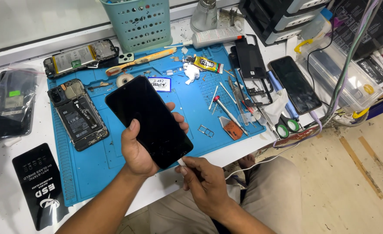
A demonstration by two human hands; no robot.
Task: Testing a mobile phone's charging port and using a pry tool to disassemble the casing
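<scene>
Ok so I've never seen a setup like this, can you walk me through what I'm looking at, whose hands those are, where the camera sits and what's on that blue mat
There is no machine here: a person works with two bare hands, and the single picture comes from a camera worn on the head, looking down at a workbench.

The left hand holds a black smartphone, its dark screen facing up. The right hand pinches the plug of a white cable right at the phone's bottom edge; whether it is fully pushed in, I cannot tell.

Under them lies a blue work mat on a white table. On the mat sit an opened phone showing its battery, a screwdriver, a small glue tube and a metal card tray. Behind stands a teal perforated basket; to the right lie another dark phone and green-handled scissors.
</scene>
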